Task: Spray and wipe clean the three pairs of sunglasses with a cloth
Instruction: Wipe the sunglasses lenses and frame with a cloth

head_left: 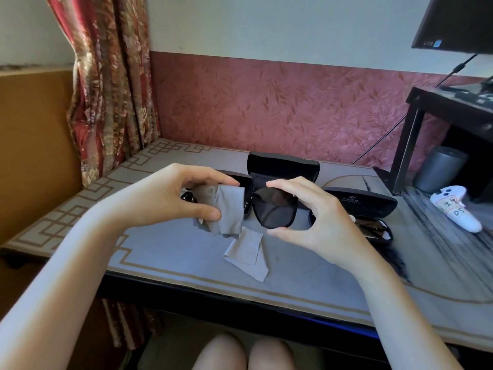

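I hold a pair of black sunglasses [274, 209] above the table. My right hand [317, 217] pinches the rim of one dark lens between thumb and fingers. My left hand [170, 196] grips a grey cloth [226, 209] folded over the other lens, which is hidden by it. A second grey cloth [246, 252] lies flat on the table below. Another pair of sunglasses [370, 229] rests at the right, partly behind my right hand. A third dark pair [188, 197] peeks out behind my left hand. A white spray bottle [457, 209] lies on its side at the right.
An open black glasses case [282, 165] stands behind the held pair, and a closed black case [365, 202] lies to the right. A dark stand [421, 124] with a monitor [458, 22] and a grey cylinder [440, 169] occupies the far right. A curtain [106, 84] hangs at the left.
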